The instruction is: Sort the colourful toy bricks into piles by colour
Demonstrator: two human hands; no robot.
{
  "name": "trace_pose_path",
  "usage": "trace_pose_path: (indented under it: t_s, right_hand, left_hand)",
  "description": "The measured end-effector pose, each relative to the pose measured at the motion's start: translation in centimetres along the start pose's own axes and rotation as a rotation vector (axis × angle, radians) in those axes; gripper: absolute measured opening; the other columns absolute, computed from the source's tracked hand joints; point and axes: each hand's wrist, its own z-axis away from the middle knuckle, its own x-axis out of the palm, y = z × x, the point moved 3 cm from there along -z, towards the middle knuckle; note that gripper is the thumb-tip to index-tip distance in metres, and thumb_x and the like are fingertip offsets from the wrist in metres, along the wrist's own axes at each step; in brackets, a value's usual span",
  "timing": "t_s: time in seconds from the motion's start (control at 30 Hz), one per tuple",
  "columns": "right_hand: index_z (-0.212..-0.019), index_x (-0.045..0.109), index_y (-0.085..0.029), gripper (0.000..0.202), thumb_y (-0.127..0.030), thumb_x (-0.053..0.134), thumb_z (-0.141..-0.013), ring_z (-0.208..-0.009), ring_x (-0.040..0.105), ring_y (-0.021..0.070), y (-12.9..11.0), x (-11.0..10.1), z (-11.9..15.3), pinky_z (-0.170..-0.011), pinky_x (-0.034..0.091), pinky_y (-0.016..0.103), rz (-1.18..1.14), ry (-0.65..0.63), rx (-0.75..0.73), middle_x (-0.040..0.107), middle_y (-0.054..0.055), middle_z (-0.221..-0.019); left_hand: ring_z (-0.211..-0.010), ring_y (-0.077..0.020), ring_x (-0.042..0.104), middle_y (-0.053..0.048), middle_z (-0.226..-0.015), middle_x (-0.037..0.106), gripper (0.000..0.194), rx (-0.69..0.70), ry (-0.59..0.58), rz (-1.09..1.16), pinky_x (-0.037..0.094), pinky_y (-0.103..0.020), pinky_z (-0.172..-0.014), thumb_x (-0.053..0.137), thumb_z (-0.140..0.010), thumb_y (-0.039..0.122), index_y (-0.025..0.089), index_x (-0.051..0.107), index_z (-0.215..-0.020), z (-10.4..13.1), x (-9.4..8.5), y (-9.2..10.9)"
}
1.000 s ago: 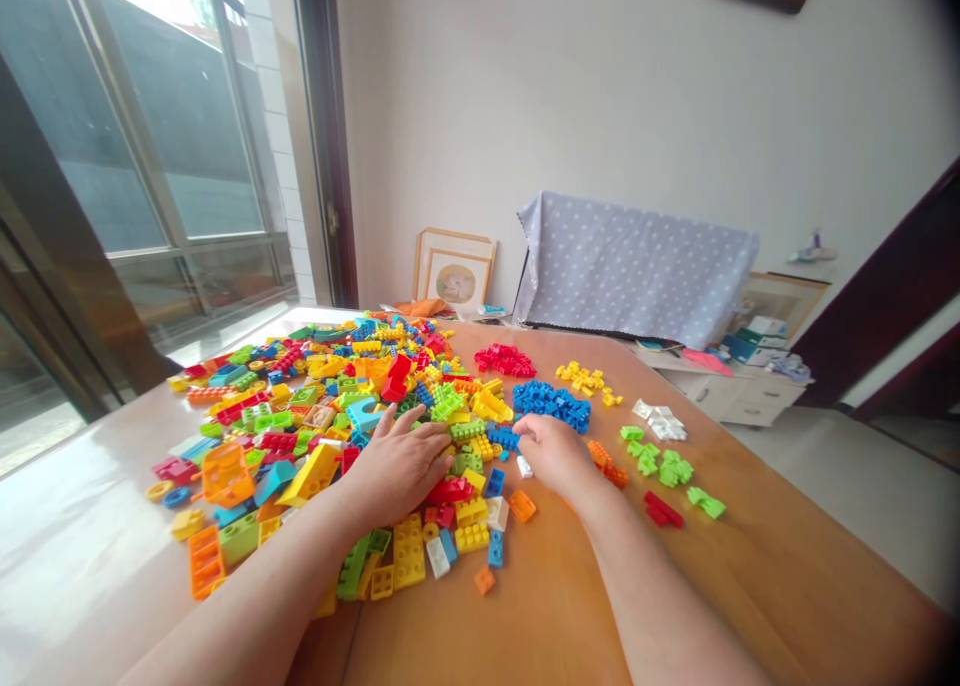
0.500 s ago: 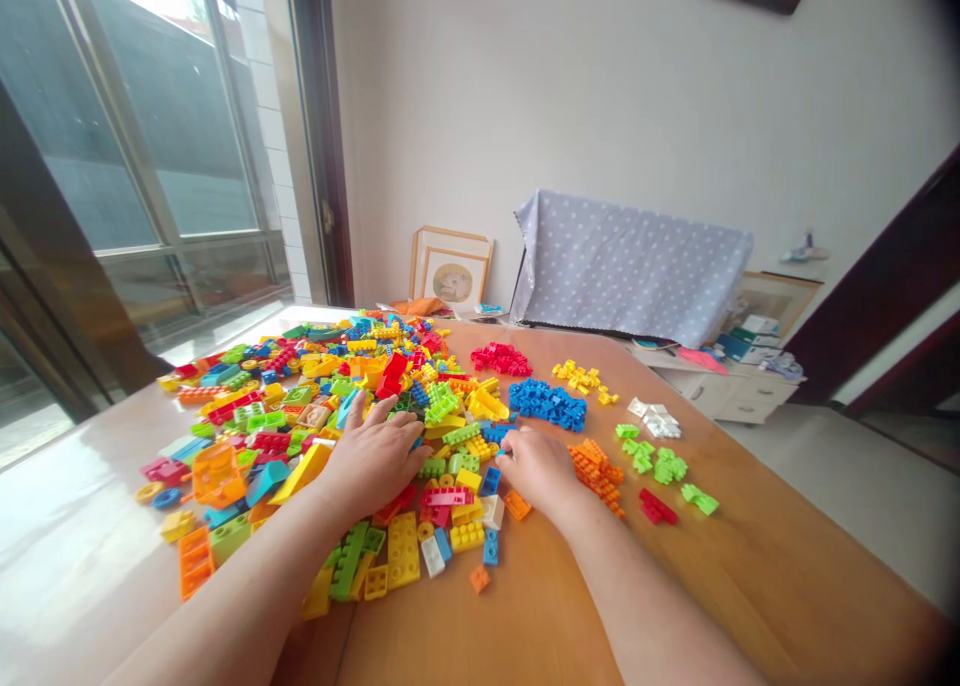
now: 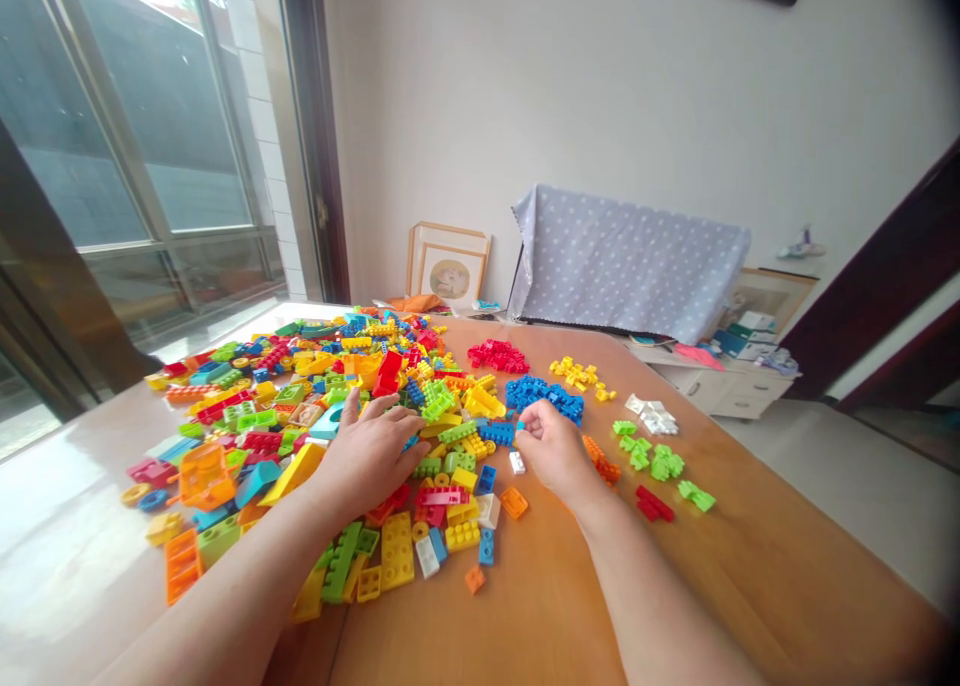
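Note:
My left hand (image 3: 367, 456) lies palm down over the mixed pile of plastic building bricks (image 3: 259, 419), fingers spread. Some bricks under it are hidden. To its right, my right hand (image 3: 553, 451) is closed in a pinch just in front of the blue brick heap (image 3: 544, 399). A bit of blue brick (image 3: 520, 427) shows at its fingertips; the rest is hidden. Left of those fingertips lies a ridged blue brick (image 3: 496, 433), and below them a small white brick (image 3: 517, 463). The orange brick heap (image 3: 601, 462) is partly covered by my right hand.
Sorted heaps stand on the wooden table (image 3: 517, 616): red bricks (image 3: 498, 356), yellow bricks (image 3: 577, 373), white bricks (image 3: 652, 415) and lime green bricks (image 3: 666, 462). Dark red bricks (image 3: 654, 504) lie nearer. Behind the table are a dotted cloth (image 3: 630, 261) and a cabinet (image 3: 742, 396).
My right hand has moved slightly right and away from me, its fingers drawn into a pinch, uncovering the small white brick. My left hand stays on the pile. The view has shifted slightly.

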Motion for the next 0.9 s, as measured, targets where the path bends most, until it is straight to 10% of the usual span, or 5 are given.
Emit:
trace_pose_path:
  t_s: [0.3,0.53,0.73,0.9]
  right_hand:
    - [-0.101,0.065,-0.018,0.027,-0.027,0.061,-0.077,-0.081,0.067,0.0178,0.0,-0.3,0.0,-0.077,0.055,0.031,-0.194,-0.032,0.039,0.070,0.004,-0.091]
    - [-0.096,0.067,-0.020,0.018,-0.026,0.061,-0.080,-0.071,0.065,0.0161,-0.4,-1.2,0.9,-0.065,0.050,0.026,-0.022,-0.217,0.071,0.069,-0.001,-0.077]
    - [-0.086,0.064,-0.021,0.010,-0.029,0.058,-0.085,-0.069,0.061,0.0167,-1.4,-1.5,2.0,-0.062,0.043,0.026,0.212,-0.240,-0.020,0.067,-0.001,-0.074]
    - [-0.088,0.062,-0.022,0.009,-0.028,0.056,-0.085,-0.071,0.062,0.0174,-1.3,-1.0,2.1,-0.065,0.045,0.027,0.136,-0.272,-0.041,0.068,0.000,-0.080]
  left_hand:
    - [-0.134,-0.0341,0.052,-0.004,-0.122,0.074,0.031,0.031,-0.012,0.082,0.010,-0.063,-0.124,0.051,-0.099,0.042,0.031,0.072,-0.118,0.0,-0.4,0.6]
    - [-0.125,-0.0303,0.059,-0.009,-0.129,0.070,0.041,0.230,-0.078,0.336,0.043,-0.048,-0.110,0.055,-0.098,0.047,0.030,0.067,-0.134,0.4,-1.7,4.5]
    - [-0.148,-0.0378,0.039,-0.003,-0.150,0.058,0.062,0.440,-0.273,0.285,0.025,-0.063,-0.123,0.068,-0.084,0.063,0.041,0.058,-0.142,2.5,-0.6,9.6]
    - [-0.152,-0.0366,0.033,-0.002,-0.151,0.058,0.052,0.471,-0.295,0.207,0.015,-0.063,-0.126,0.066,-0.087,0.061,0.038,0.065,-0.133,2.3,0.5,9.4]
